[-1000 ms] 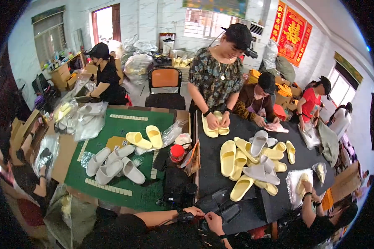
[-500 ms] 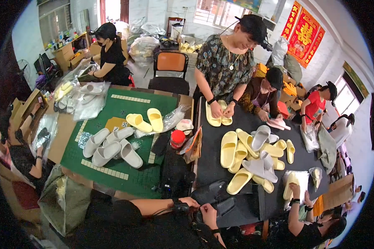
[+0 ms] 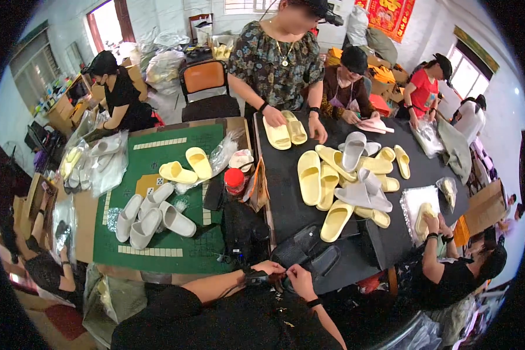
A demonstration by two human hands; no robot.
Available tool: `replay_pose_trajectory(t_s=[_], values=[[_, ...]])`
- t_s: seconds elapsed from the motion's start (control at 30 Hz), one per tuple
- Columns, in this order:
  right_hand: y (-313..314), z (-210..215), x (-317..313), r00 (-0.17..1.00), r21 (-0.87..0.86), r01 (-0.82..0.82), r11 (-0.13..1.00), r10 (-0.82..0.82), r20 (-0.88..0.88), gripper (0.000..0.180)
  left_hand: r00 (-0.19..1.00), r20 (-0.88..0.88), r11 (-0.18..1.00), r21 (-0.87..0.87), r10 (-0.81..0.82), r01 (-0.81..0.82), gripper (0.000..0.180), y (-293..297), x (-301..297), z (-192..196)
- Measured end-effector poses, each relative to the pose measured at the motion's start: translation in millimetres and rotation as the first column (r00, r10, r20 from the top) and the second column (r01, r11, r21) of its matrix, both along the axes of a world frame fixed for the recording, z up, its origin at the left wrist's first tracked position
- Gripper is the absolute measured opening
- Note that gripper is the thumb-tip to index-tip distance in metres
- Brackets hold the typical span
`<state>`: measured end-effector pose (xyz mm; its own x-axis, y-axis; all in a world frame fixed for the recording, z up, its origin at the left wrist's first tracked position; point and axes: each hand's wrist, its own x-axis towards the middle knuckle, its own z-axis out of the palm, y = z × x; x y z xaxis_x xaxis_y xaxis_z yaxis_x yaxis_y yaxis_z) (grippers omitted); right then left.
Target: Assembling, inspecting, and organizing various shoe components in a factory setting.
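Observation:
Just off the near edge of the black table, my left hand (image 3: 269,269) and my right hand (image 3: 301,282) meet with fingertips pinched together. Whatever is between them is too small or hidden to make out. A dark device with a cord (image 3: 253,277) sits around my left wrist; a black band (image 3: 314,303) is on the right one. Right beyond my hands lies a black slide slipper (image 3: 294,247), with a second black slipper (image 3: 325,260) beside it. Farther off is a heap of yellow slippers (image 3: 310,178) and grey slippers (image 3: 353,150).
Left of the black table, a green-topped table (image 3: 111,256) bears grey slippers (image 3: 173,220), yellow slippers (image 3: 199,163) and rows of tiles. A red-lidded jar (image 3: 234,181) stands between. Across, a person (image 3: 277,64) touches a yellow pair; another (image 3: 461,256) handles a slipper at right.
The whole view has swung, shifting the tables up and left. Across the table, the person's one hand has come off the yellow pair. My fingertips remain together.

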<state>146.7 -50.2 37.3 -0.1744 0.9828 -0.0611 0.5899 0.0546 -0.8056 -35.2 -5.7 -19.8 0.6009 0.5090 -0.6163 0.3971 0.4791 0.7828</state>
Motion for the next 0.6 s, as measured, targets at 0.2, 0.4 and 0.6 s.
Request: replay_pose_trajectory(t_s=[0.2,0.4,0.6], values=[[-1.8,-0.3,-1.6,1.000,0.047,-0.024,0.999,0.024,-0.001,0.009,0.998,-0.001,0.998,-0.009,0.068,-0.068,0.036,-5.5,-3.2,6.5],[-0.2,6.6,-0.4,1.000,-0.006,0.016,1.000,-0.017,-0.007,0.010,0.990,0.096,0.987,-0.133,0.101,-0.088,0.031,-3.5,-1.0,17.4],[3.5,3.1,3.8,0.999,-0.010,0.029,1.000,-0.029,0.027,0.010,0.996,-0.049,0.987,-0.136,0.079,-0.085,0.029,3.5,0.6,64.3]])
